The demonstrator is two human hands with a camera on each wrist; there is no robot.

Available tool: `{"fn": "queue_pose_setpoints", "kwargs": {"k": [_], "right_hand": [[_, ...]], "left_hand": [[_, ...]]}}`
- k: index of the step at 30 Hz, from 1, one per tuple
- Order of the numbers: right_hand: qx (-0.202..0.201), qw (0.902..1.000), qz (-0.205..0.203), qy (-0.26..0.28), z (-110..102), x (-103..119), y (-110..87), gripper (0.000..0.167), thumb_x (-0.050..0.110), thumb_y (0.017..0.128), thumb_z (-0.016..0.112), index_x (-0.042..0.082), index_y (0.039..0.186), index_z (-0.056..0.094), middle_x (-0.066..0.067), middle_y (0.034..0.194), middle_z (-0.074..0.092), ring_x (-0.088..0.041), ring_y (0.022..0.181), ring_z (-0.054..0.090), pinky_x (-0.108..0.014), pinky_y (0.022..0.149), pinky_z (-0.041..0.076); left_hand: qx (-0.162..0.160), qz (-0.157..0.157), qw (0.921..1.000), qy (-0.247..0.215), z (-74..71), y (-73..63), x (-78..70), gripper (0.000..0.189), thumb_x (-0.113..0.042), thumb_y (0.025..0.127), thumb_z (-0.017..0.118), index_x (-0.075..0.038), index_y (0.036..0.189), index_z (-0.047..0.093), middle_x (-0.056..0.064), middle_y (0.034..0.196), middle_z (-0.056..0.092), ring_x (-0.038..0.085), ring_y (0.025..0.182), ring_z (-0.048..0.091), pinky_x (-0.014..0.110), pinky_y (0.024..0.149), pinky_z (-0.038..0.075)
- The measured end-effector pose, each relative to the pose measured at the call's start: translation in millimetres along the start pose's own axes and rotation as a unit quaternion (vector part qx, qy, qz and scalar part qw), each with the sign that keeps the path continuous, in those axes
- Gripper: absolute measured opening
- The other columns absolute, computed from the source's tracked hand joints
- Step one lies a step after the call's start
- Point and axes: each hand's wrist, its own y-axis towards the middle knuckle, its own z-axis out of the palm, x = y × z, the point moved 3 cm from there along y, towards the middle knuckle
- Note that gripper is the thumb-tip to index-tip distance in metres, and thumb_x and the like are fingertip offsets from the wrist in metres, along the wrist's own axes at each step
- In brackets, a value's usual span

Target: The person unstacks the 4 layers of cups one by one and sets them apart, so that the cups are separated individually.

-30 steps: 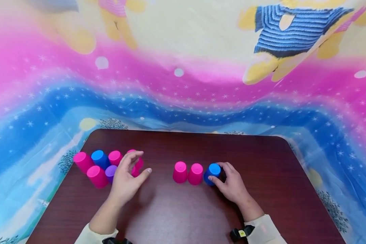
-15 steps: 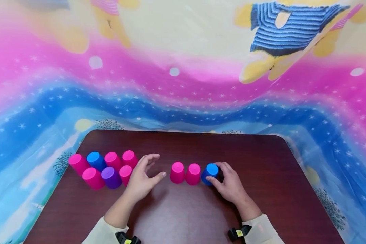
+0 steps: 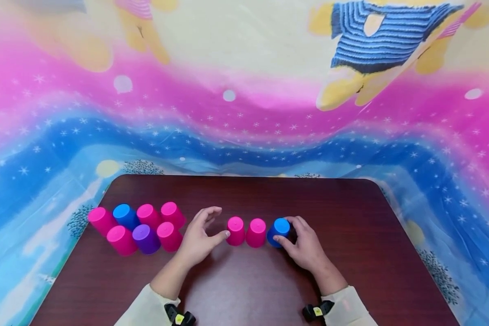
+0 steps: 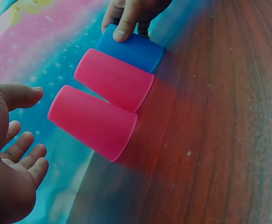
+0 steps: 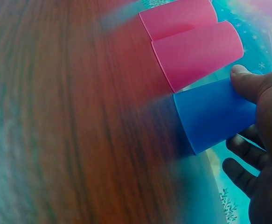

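Note:
Three upside-down cups stand in a short row at mid-table: a left pink cup [image 3: 236,232], a second pink cup [image 3: 256,233] and a blue cup [image 3: 278,232]. My right hand [image 3: 308,244] grips the blue cup from the right, its thumb on the near side; the right wrist view shows the thumb near the base of the blue cup [image 5: 215,116]. My left hand [image 3: 199,237] is spread just left of the row. In the left wrist view a gap shows between the left hand [image 4: 14,149] and the nearest pink cup [image 4: 94,122].
Left on the brown table [image 3: 244,290] stands a two-row group of upside-down cups: several pink ones, a blue cup [image 3: 126,217] and a purple cup [image 3: 146,239]. A pink cup [image 3: 170,237] of that group is close to my left wrist. A patterned cloth [image 3: 244,113] hangs behind.
My left hand has moved right, away from the group of cups and towards the row, uncovering the purple and pink cups. The right hand still holds the blue cup. The view has shifted slightly.

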Motion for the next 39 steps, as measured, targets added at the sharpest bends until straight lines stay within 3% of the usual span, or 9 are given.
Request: {"fn": "queue_pose_setpoints", "kwargs": {"k": [9, 16, 25, 34, 39], "right_hand": [[-0.002, 1.0, 0.001, 0.001, 2, 0, -0.6, 0.058, 0.048, 0.092, 0.078, 0.015, 0.135, 0.057, 0.0, 0.119, 0.06, -0.021, 0.108, 0.063, -0.047, 0.093, 0.059], [-0.006, 1.0, -0.002, 0.003, 2, 1, -0.3, 0.056, 0.044, 0.091, 0.08, 0.015, 0.134, 0.057, 0.001, 0.118, 0.06, -0.02, 0.107, 0.063, -0.046, 0.093, 0.059], [-0.005, 1.0, -0.004, 0.005, 3, 1, 0.4, 0.057, 0.042, 0.091, 0.08, 0.015, 0.135, 0.057, 0.0, 0.118, 0.06, -0.02, 0.108, 0.063, -0.046, 0.094, 0.059], [0.0, 1.0, 0.004, 0.0, 1, 2, 0.5, 0.058, 0.041, 0.091, 0.081, 0.014, 0.135, 0.056, -0.001, 0.12, 0.06, -0.022, 0.109, 0.064, -0.047, 0.095, 0.058], [0.002, 1.0, 0.007, 0.0, 0, 0, -1.0, 0.058, 0.042, 0.091, 0.081, 0.014, 0.136, 0.056, -0.001, 0.12, 0.06, -0.022, 0.109, 0.063, -0.048, 0.095, 0.059]], "left_hand": [[0.026, -0.026, 0.9993, -0.007, 18.7, 3.1, 8.8, 0.064, -0.01, 0.078, 0.091, -0.019, 0.134, 0.062, 0.003, 0.135, 0.061, 0.03, 0.131, 0.059, 0.048, 0.108, 0.049], [0.03, -0.028, 0.9992, -0.002, 29.7, 4.9, 16.9, 0.065, -0.009, 0.078, 0.091, -0.019, 0.135, 0.061, 0.002, 0.133, 0.061, 0.027, 0.126, 0.062, 0.046, 0.108, 0.05], [0.03, -0.026, 0.9986, 0.034, 36.2, 5.2, 23.7, 0.066, -0.015, 0.078, 0.091, -0.014, 0.137, 0.061, 0.0, 0.126, 0.063, 0.025, 0.116, 0.066, 0.047, 0.1, 0.056], [0.021, -0.025, 0.9992, 0.021, 38.8, 5.4, 23.5, 0.06, -0.012, 0.078, 0.091, -0.021, 0.132, 0.065, -0.003, 0.12, 0.065, 0.02, 0.111, 0.066, 0.046, 0.1, 0.055], [0.021, -0.027, 0.9991, 0.024, 37.6, 4.6, 17.6, 0.062, -0.012, 0.077, 0.091, -0.019, 0.132, 0.065, -0.003, 0.119, 0.065, 0.019, 0.107, 0.067, 0.045, 0.095, 0.057]]}}
